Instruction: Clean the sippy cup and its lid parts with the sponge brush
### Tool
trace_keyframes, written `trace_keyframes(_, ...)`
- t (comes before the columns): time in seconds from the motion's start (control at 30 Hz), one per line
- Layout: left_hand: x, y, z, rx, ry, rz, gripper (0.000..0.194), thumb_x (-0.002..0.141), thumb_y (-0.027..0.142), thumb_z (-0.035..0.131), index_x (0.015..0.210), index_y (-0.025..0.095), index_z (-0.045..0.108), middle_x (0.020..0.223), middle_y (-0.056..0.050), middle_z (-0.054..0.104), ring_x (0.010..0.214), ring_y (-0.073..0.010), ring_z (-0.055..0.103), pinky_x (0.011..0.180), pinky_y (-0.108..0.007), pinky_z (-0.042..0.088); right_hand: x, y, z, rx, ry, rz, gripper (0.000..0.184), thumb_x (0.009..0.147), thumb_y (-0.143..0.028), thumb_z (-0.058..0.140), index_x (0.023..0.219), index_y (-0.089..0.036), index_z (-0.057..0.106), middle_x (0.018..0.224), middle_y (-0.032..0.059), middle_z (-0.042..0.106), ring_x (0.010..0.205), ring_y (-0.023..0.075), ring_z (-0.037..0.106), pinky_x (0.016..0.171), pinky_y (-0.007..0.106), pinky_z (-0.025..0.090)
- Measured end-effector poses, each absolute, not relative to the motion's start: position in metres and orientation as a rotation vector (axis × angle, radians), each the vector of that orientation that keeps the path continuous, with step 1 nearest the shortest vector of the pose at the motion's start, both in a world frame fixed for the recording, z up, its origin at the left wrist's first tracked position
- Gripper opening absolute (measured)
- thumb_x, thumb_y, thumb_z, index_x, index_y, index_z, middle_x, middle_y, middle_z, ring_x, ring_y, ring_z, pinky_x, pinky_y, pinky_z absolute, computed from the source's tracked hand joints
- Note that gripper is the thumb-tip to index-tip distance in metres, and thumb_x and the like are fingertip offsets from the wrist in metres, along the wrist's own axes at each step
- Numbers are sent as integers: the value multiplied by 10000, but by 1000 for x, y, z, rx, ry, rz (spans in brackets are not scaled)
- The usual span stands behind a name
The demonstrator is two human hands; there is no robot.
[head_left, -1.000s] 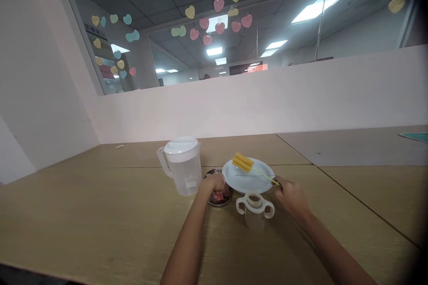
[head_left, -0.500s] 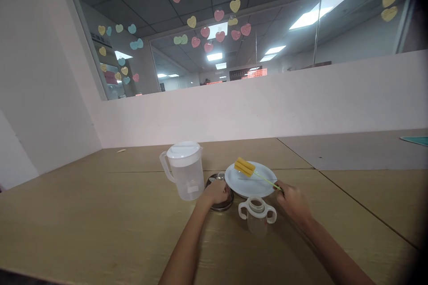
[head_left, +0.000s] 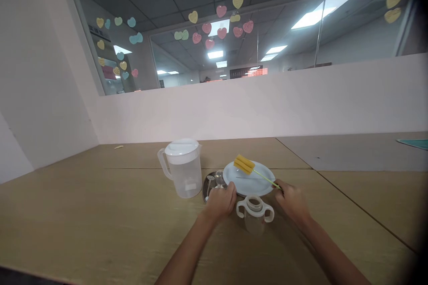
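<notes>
My right hand point(head_left: 290, 200) is closed round the thin green handle of a yellow sponge bottle brush point(head_left: 244, 164). The sponge head lies over the white oval plate point(head_left: 249, 187). My left hand point(head_left: 220, 200) is closed at the near edge of a round metal tray point(head_left: 205, 193); what its fingers hold, if anything, is hidden. Small clear and white parts point(head_left: 219, 177) lie on the tray, partly covered by that hand. Between my hands stands a clear baby bottle point(head_left: 254, 213), upright and uncapped, with a white two-handled collar.
A translucent lidded pitcher point(head_left: 187, 173) stands left of the tray. A flat teal item point(head_left: 414, 143) lies at the far right of the wooden table point(head_left: 100, 213). The table ends at a white wall point(head_left: 214, 113) below a window dotted with heart-shaped notes.
My left hand has drawn back toward me and slightly right, uncovering more of the tray and its parts. My right hand keeps the brush over the plate. The view has shifted slightly.
</notes>
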State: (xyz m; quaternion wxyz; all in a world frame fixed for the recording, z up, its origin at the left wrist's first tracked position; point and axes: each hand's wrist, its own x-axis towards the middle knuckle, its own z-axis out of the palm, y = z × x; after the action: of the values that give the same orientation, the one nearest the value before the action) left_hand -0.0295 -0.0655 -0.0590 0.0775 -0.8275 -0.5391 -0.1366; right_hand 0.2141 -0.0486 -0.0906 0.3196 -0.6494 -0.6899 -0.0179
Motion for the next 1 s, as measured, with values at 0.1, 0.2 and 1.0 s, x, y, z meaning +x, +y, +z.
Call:
trace_keyframes(0.1, -25, -66, -66, -2508, -1532, -418, 331, 934, 324, 240, 933, 168, 532, 788, -99, 659, 703, -202, 630, 632, -282, 410, 213, -49, -90, -1697, -1793, -68, 332, 733, -97, 380, 907, -171, 652, 818, 69, 702, 635, 143, 577, 548, 230, 264)
trace_keyframes(0.2, -24, -67, -71, -2499, -1525, -492, 317, 936, 342, 271, 859, 188, 537, 830, -60, 655, 727, -166, 620, 610, -249, 386, 213, -49, -90, -1716, -1785, -72, 339, 735, -98, 375, 911, -173, 655, 821, 71, 703, 634, 146, 573, 545, 233, 257)
trace_keyframes(1.0, 14, -101, -91, -2901, -1335, -1396, 590, 702, 503, 652, 1186, 199, 508, 1147, -89, 582, 1066, -224, 527, 932, -345, 422, 211, -51, -89, -1700, -1747, -51, 315, 716, -119, 399, 891, -181, 654, 793, 58, 690, 616, 138, 547, 533, 225, 253)
